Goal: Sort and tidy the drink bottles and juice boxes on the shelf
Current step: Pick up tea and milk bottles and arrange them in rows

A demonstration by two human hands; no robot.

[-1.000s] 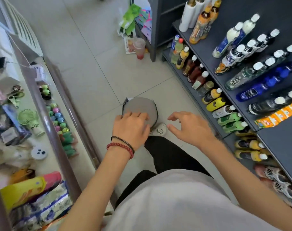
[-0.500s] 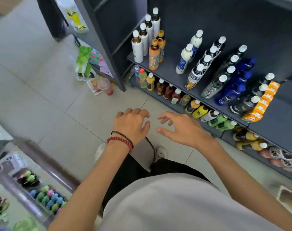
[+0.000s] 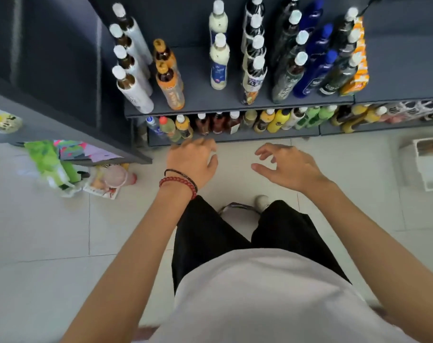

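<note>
The dark grey metal shelf (image 3: pixel 200 99) fills the twelve o'clock side of the view. Its upper tier carries upright rows of white-capped plastic drink bottles (image 3: pixel 253 79), two amber bottles with orange labels (image 3: pixel 171 89) and deep blue bottles (image 3: pixel 315 70). At two o'clock a line of orange juice boxes (image 3: pixel 356 63) stands just beside the last bottle row. The lower tier holds smaller mixed bottles (image 3: pixel 281 121). The left hand (image 3: pixel 192 162), wearing a red bead bracelet (image 3: pixel 178 181), hovers just before that tier, fingers loosely curled downward and holding nothing. At its three o'clock, over the pale tiled floor (image 3: pixel 37 231), the right hand (image 3: pixel 289 167) hangs with fingers spread and slightly bent, empty.
</note>
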